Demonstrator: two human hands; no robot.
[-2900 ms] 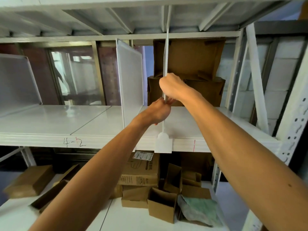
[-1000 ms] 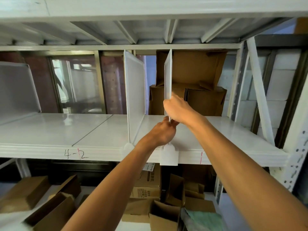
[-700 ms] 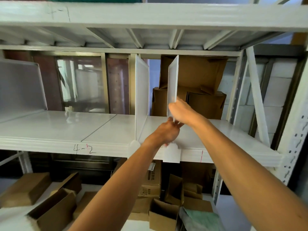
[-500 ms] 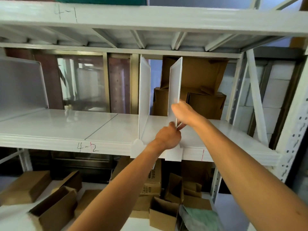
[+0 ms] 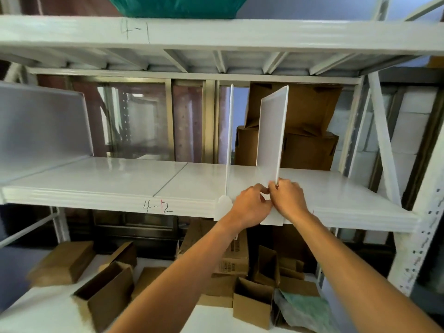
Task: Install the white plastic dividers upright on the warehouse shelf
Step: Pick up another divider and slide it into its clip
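Centre-right: flat white plastic divider (image 5: 271, 135) stood upright on white metal shelf (image 5: 108, 181) hand-marked "4-2". Upper beam (image 5: 264, 32) read "4-1". Left hand (image 5: 249, 205) and right hand (image 5: 287, 199) pinched the divider's lower front edge.

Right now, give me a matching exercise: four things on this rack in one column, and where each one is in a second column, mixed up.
Things
1. right divider
2. middle divider
3. green bag
4. boxes

Places
A. on the top shelf
B. standing alone, seen edge-on, on the 4-2 shelf
C. behind that shelf, back right
D. front edge held by the left hand and right hand

Pairs: 1-D, 2-B, 3-A, 4-C
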